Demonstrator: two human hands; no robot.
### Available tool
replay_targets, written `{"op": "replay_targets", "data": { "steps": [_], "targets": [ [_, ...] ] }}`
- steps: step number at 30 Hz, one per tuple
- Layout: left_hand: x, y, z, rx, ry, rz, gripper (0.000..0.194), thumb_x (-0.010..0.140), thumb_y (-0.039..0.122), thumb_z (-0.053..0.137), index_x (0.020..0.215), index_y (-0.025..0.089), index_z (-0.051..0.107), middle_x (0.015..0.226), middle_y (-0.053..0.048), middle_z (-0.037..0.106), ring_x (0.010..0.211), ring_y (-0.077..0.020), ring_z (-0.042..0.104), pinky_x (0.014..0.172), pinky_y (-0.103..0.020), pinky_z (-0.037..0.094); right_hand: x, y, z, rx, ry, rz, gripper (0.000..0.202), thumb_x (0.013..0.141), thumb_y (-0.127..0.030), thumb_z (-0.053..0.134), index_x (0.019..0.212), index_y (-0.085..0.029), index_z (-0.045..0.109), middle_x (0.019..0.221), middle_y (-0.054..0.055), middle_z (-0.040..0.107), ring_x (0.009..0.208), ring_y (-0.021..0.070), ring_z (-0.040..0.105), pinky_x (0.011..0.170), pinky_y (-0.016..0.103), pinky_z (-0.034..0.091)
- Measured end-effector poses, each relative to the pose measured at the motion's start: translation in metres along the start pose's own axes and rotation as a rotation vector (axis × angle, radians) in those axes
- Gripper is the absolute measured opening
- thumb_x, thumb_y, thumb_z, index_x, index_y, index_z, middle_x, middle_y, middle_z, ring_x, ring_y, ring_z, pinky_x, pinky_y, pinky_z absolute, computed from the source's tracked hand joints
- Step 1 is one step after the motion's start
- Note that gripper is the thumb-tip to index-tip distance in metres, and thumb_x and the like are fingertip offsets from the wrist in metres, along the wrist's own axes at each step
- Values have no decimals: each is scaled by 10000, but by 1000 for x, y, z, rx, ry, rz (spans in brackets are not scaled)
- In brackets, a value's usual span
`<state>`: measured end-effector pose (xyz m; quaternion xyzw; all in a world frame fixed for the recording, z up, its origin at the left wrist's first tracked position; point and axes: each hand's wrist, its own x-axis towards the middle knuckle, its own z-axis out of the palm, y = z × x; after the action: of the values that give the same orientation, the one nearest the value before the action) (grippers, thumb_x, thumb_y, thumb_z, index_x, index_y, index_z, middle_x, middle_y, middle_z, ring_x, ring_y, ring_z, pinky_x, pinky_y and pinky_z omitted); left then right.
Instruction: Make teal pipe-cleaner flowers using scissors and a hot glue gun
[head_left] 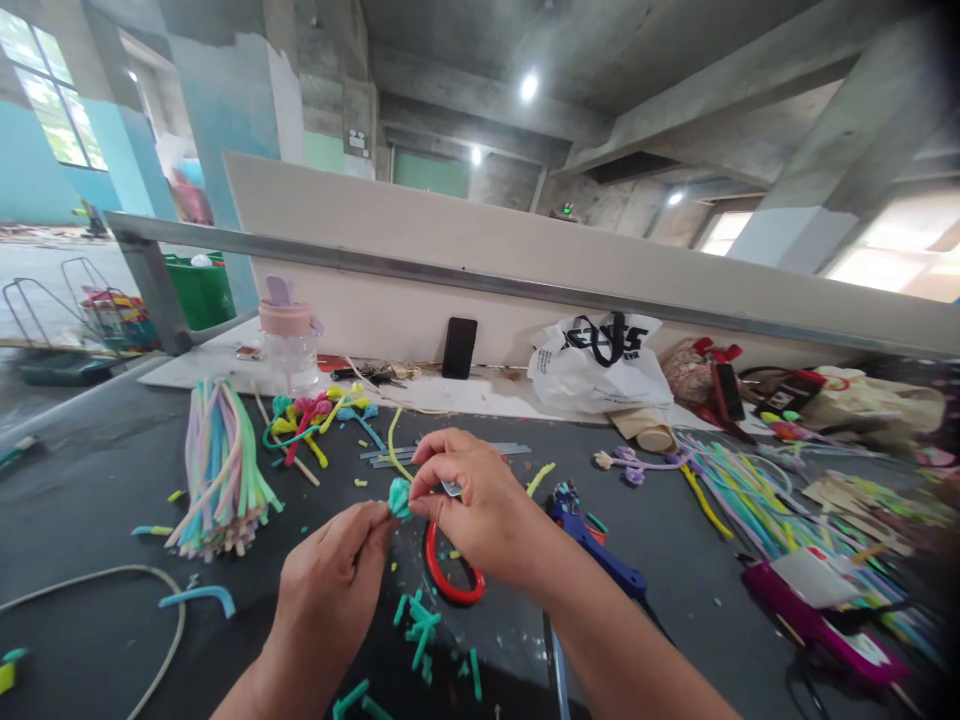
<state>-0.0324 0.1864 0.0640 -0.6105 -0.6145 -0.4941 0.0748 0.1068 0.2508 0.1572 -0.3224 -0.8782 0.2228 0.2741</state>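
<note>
A small teal flower-like piece [400,498] is pinched between both hands above the dark table. My left hand [334,570] closes its thumb and forefinger on the piece's left side. On its right side, the bent fingers of my right hand [476,500] are closed at its edge. A thin yellow-green stem [394,440] rises just behind the piece. Below my right hand lies a red ring-shaped handle [455,590], its upper part hidden. Short teal cut pieces [421,625] are scattered on the table nearer to me.
A blue glue gun [607,555] lies right of my hands. Bundled pastel strips [221,460] are at left, more strips [742,490] at right. A lidded bottle [289,345], a phone [459,348] and a white bag [600,365] stand along the back; a magenta power strip [825,620] lies at right.
</note>
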Motion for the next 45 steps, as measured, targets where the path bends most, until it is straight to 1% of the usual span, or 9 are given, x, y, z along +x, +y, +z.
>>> {"op": "replay_targets", "data": {
  "steps": [5,8,12,17,21,27,34,41,45],
  "targets": [
    [1,1,-1,-89,-21,-1,106,787,212,540,782,208,645,678,-13,676,592,-145,610,610,-208,433,1,2,0,54,-55,45,150,721,-62,672,644,-181,623,985,12,584,954,159,556,878,340,372],
    [5,3,-2,-319,-169,-193,136,780,258,544,683,206,624,583,9,597,519,-125,524,527,-213,393,1,4,-10,149,-34,-2,120,744,-76,645,709,-190,629,976,9,597,942,142,567,855,290,409],
    [7,4,-4,-805,-489,-501,291,762,380,567,554,177,571,489,23,508,395,-68,324,407,-213,243,0,6,-23,236,84,-75,105,786,-100,592,800,-196,634,919,8,631,887,128,590,821,257,445],
    [7,14,-12,-1071,-589,-724,393,614,500,698,481,165,542,414,23,474,374,-46,235,406,-221,132,-4,5,-26,212,-108,-158,121,811,-143,586,770,-199,685,761,-10,672,736,112,623,695,211,472],
    [7,15,-14,-1140,-657,-722,422,546,538,740,470,167,555,383,22,476,360,-43,230,409,-227,109,-7,3,-27,132,-205,-244,126,803,-142,611,743,-215,694,728,-25,697,732,107,637,798,239,442],
    [0,1,-10,-1203,-885,-668,346,619,460,736,500,163,606,403,-4,529,372,-56,290,420,-232,152,-11,-1,-35,21,-327,-339,147,789,-88,612,733,-211,668,754,-49,710,771,97,644,979,328,261],
    [-3,8,-13,-1241,-818,-734,344,543,454,788,474,158,628,383,-13,547,357,-66,339,423,-221,168,-17,-5,-38,-167,-325,-514,137,767,-78,573,757,-206,622,780,-35,673,795,109,608,997,343,227],
    [-6,-5,-11,-1210,-897,-623,358,628,456,736,507,142,613,418,-5,534,387,-66,350,428,-219,198,-19,-8,-33,-249,-308,-560,131,759,-90,543,729,-200,607,744,-18,654,763,122,564,1011,360,223],
    [-6,-12,-7,-1262,-929,-604,365,635,468,726,539,141,596,419,3,538,382,-59,332,416,-211,209,-13,-3,-32,-142,-306,-538,140,785,-74,551,767,-168,653,790,1,684,798,122,585,1013,383,233]
  ]
}}
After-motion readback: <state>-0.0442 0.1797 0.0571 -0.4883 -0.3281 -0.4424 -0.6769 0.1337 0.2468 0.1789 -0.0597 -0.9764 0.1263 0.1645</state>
